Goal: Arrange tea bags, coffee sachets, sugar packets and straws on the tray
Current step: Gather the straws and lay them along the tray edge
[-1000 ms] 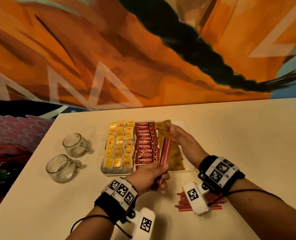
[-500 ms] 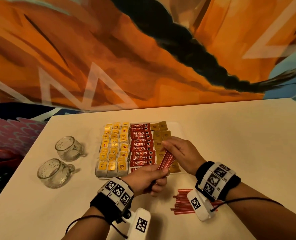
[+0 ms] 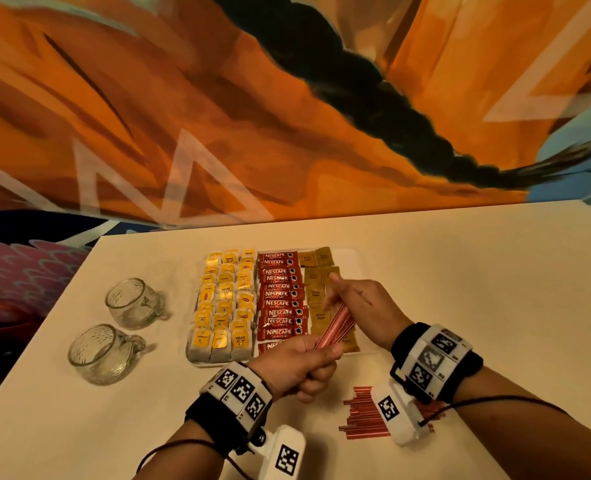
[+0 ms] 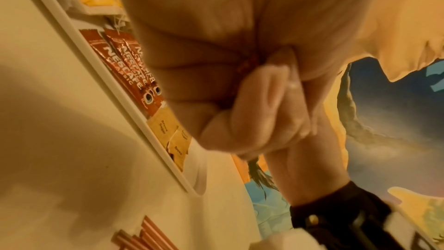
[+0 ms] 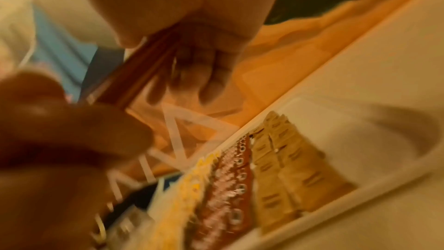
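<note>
A white tray (image 3: 353,258) holds columns of yellow tea bags (image 3: 225,299), red coffee sachets (image 3: 280,299) and brown sugar packets (image 3: 316,292). Both hands hold one bundle of red straws (image 3: 335,325) slanting just above the tray's near right part. My left hand (image 3: 321,358) grips the bundle's near end in a fist, seen close in the left wrist view (image 4: 252,83). My right hand (image 3: 339,299) holds the far end under its palm, index finger pointing out over the sugar packets. The right wrist view is blurred but shows the straws (image 5: 144,64) against the right fingers (image 5: 197,67).
Several loose red straws (image 3: 363,414) lie on the table near me, partly under the right wrist camera. Two glass cups (image 3: 131,303) (image 3: 103,353) stand left of the tray. The table's left edge runs just beyond the cups. A painted wall rises behind.
My right hand has drawn back along the straw bundle toward me, away from the tray's far end. The left hand keeps its grip on the near end.
</note>
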